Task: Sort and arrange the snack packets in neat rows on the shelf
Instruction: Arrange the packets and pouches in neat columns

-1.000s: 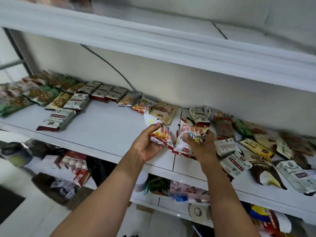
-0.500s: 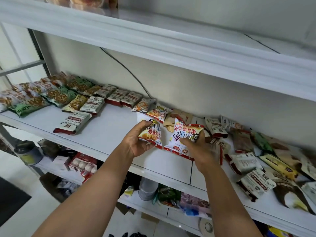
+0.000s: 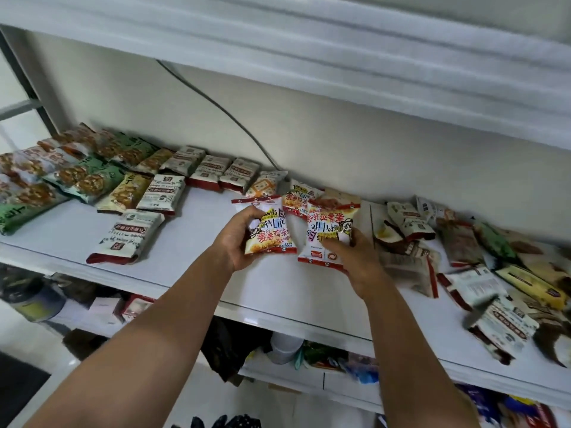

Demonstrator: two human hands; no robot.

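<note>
1. Hands work above the white shelf point(image 3: 197, 261): the left hand point(image 3: 238, 239) grips a red-and-yellow snack packet point(image 3: 272, 230), and the right hand point(image 3: 355, 257) grips a matching packet point(image 3: 327, 233) turned upside down.
2. Both packets sit side by side, just above the shelf's middle.
3. Left of the held packets, sorted packets point(image 3: 160, 193) lie in rows toward the back wall.
4. Right of them, a jumbled heap of packets point(image 3: 463, 267) lies overlapping, partly blurred.

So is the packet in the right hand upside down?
Yes. The packet in the right hand shows inverted print; its neighbour's reads upright.
</note>
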